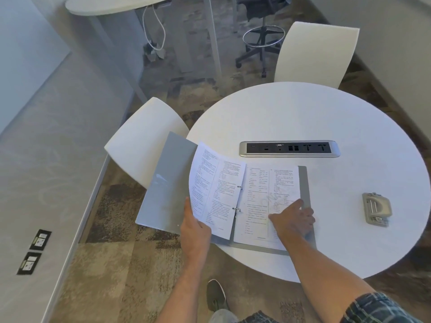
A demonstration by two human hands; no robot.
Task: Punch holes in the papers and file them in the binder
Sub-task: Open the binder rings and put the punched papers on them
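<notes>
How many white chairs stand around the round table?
2: one chair at the table's left edge beside the binder, another chair at its far side. Others may sit off-frame.

Printed text in columns on the filed papers (256, 201), too small and blurred to read; nothing else legible.

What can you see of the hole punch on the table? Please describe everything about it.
The hole punch is small, grey and looks like metal, with a raised lever on top. It lies flat on the round white table, to the right of the open binder, apart from it. Neither hand touches it, and no paper is in it.
</notes>
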